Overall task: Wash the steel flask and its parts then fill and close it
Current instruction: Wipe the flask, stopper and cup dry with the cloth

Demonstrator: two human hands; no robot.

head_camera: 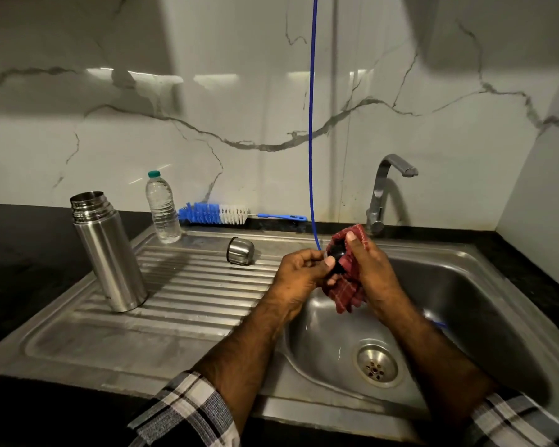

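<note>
- Right now the left hand (304,272) curls its fingers and thumb round a small black stopper (339,253), held above the near-left edge of the sink (465,285).
- Meanwhile the right hand (368,266) grips a red checked cloth (347,295) wrapped against the stopper, thumb pressed on top; this looks like drying or wiping that part.
- Handling, as a judgement: the stopper is small, hard and light, probably slick if wet, so pinching its rim while the cloth works round it seems safest.
- The cloth is soft and limp; it hangs below both hands and needs bunching to stay put.
- The flask (108,253) stands upright and open on the ribbed draining board (191,295), well apart from the hands. It is rigid steel with smooth sides, likely slippery when wet, so it is best taken round the middle of the body.
- The steel cup (240,251) lies on its side on the board, between flask and hands; being round, it may roll.
- Count: 1 flask, 1 cup, 1 stopper, 1 cloth, 1 plastic water bottle (163,208), 1 bottle brush (220,214), 1 tap (384,191), 2 hands.
- A blue cord (312,124) hangs down in front of the wall to the hands.
- Filling and closing are not yet done.
</note>
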